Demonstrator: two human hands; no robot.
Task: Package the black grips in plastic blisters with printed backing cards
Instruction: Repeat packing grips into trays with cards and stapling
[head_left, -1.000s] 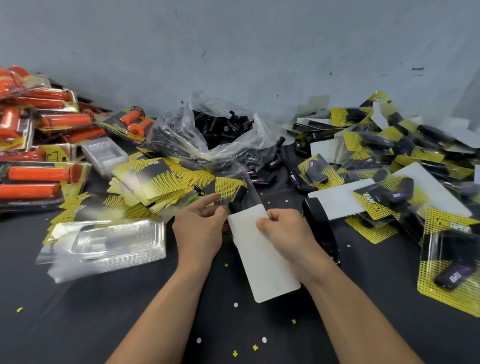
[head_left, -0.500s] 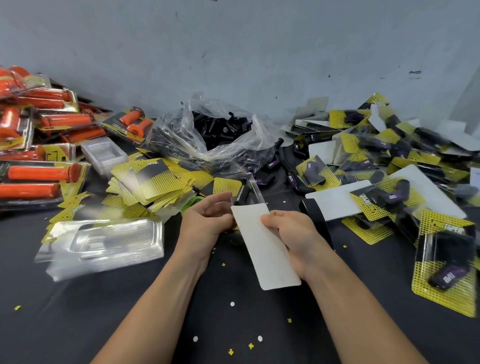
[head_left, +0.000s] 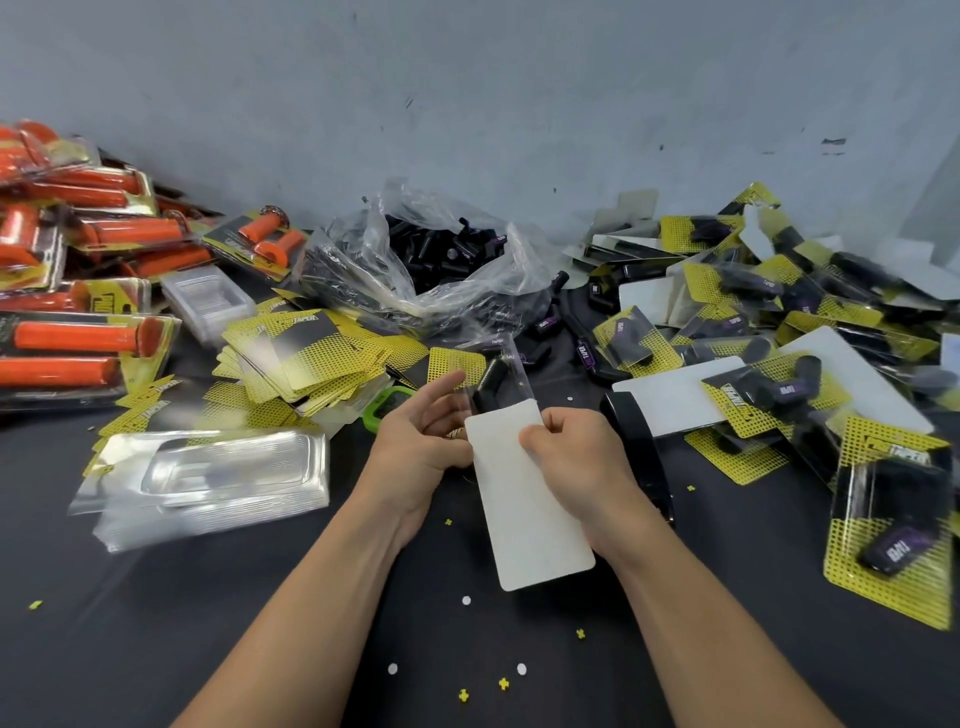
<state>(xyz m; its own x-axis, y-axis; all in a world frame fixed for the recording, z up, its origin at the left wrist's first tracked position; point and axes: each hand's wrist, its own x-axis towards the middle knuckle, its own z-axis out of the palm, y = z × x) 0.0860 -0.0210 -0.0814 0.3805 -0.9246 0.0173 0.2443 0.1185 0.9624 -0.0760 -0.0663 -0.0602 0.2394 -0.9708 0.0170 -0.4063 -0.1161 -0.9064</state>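
Cluttering black table (head_left: 156, 649), packaged grips (head_left: 779, 395), grey wall (head_left: 467, 104)

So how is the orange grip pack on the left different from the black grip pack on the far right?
The orange grip pack has bright orange grips that run almost its whole length; the black grip pack has a short black grip with a purple label, filling little of its card. Both have yellow printed cards under clear plastic.
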